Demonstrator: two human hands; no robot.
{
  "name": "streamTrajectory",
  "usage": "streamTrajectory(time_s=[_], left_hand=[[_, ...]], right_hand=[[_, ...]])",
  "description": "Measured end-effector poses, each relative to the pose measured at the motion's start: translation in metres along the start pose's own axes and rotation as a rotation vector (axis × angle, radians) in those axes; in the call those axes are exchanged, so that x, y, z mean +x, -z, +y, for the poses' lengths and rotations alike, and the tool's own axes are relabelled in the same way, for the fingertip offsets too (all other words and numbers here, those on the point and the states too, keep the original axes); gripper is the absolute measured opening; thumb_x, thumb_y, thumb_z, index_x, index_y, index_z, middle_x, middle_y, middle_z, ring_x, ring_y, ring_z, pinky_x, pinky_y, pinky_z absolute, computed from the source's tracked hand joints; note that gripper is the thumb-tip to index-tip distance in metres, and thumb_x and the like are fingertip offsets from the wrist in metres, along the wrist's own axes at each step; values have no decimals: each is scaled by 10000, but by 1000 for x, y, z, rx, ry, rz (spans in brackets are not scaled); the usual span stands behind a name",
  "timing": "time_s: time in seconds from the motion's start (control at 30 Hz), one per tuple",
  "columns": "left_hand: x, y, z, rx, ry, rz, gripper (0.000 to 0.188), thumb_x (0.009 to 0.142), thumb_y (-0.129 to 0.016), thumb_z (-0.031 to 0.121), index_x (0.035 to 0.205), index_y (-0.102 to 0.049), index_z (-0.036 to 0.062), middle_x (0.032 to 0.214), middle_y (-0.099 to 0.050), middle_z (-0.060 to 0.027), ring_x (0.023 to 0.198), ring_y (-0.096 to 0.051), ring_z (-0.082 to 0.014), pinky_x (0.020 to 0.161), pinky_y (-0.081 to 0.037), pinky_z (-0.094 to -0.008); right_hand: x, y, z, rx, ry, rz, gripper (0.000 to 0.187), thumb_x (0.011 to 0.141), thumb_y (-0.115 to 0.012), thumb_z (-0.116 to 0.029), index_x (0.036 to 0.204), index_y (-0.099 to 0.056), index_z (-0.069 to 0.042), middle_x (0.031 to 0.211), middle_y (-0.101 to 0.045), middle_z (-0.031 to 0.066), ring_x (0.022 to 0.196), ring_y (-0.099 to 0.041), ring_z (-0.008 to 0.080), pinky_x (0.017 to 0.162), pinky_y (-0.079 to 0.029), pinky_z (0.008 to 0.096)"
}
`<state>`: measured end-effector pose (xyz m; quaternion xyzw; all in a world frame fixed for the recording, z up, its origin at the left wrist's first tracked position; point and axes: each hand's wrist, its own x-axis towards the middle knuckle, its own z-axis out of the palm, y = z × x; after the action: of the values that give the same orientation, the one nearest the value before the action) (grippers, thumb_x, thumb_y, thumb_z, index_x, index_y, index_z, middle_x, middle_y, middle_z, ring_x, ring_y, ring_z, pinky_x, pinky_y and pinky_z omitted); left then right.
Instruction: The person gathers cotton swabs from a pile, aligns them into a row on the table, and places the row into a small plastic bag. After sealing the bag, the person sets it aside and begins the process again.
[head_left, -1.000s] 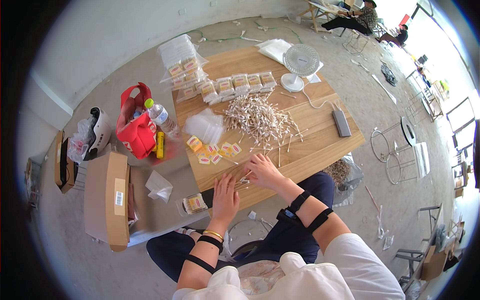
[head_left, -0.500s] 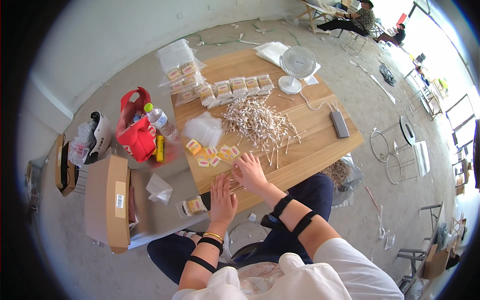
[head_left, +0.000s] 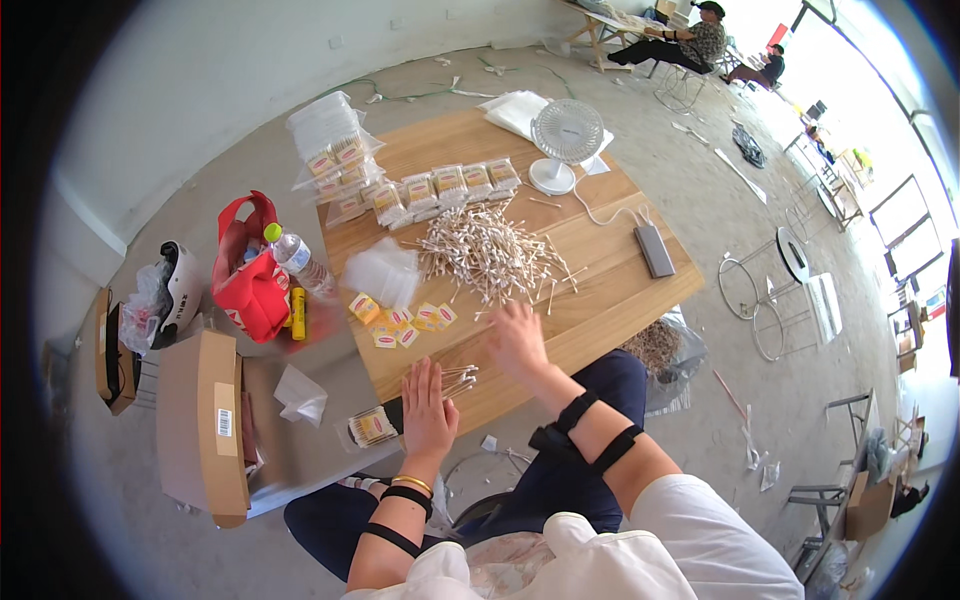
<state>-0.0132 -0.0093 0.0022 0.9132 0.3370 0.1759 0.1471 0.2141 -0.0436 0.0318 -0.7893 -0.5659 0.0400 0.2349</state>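
Observation:
My left hand lies flat, fingers spread, on the near edge of the wooden table, touching a small bunch of cotton swabs. My right hand hovers open over the table, reaching toward the big loose pile of cotton swabs. It holds nothing. Small yellow labels lie left of the pile, beside a stack of clear bags. A filled swab packet sits at the table's near left edge.
Rows of packed swab packets line the far side, beside a small white fan and a grey power bank. A red bag, water bottle and open cardboard box stand left. People sit far back.
My right hand has moved from beside the left hand away and to the right, toward the swab pile. My left hand stays flat at the table's near edge.

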Motion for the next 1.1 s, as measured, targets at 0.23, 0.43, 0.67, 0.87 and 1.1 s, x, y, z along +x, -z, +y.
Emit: streamTrajectory(time_s=[0.23, 0.43, 0.67, 0.87, 1.1], left_hand=[[0, -1, -1, 30, -6, -25, 679, 878, -573, 143, 1524, -385, 49, 1596, -373, -149, 1514, -292, -332, 1255, -203, -517], [1, 2, 1, -13, -36, -22, 619, 877, -583, 148, 1466, -435, 24, 1557, -410, -175, 1480, -336, -349, 1243, -220, -546], [-1, 2, 1, -53, 7, 19, 645, 890, -568, 149, 1501, -396, 34, 1577, -393, -163, 1500, -314, -338, 1245, -212, -544], [0, 0, -2, -9, -32, -41, 642, 914, -538, 170, 1526, -389, 42, 1586, -396, -135, 1504, -321, -307, 1256, -182, -533], [-1, 1, -4, -130, -33, -13, 698, 888, -575, 184, 1534, -358, 33, 1608, -347, -157, 1513, -294, -319, 1268, -173, -508]], right_hand=[[20, -11, 24, -20, -254, 145, 170, 781, -733, -177, 934, -676, -130, 1076, -583, 95, 1118, -523, 314, 933, -429, 448], [4, -39, -10, 79, -49, 126, 91, 799, -697, -129, 889, -691, -131, 1063, -584, 91, 1081, -534, 318, 918, -442, 446], [-11, -4, -4, 136, -128, 197, 191, 808, -723, -190, 977, -661, -127, 1089, -571, 123, 1102, -524, 335, 943, -433, 452], [-16, 9, 43, -120, -456, 222, 235, 808, -738, -233, 990, -647, -115, 1091, -578, 126, 1099, -529, 334, 923, -423, 456], [-22, -36, -14, 170, -224, 117, 145, 841, -725, -171, 972, -692, -121, 1084, -583, 101, 1086, -533, 335, 943, -424, 449]])
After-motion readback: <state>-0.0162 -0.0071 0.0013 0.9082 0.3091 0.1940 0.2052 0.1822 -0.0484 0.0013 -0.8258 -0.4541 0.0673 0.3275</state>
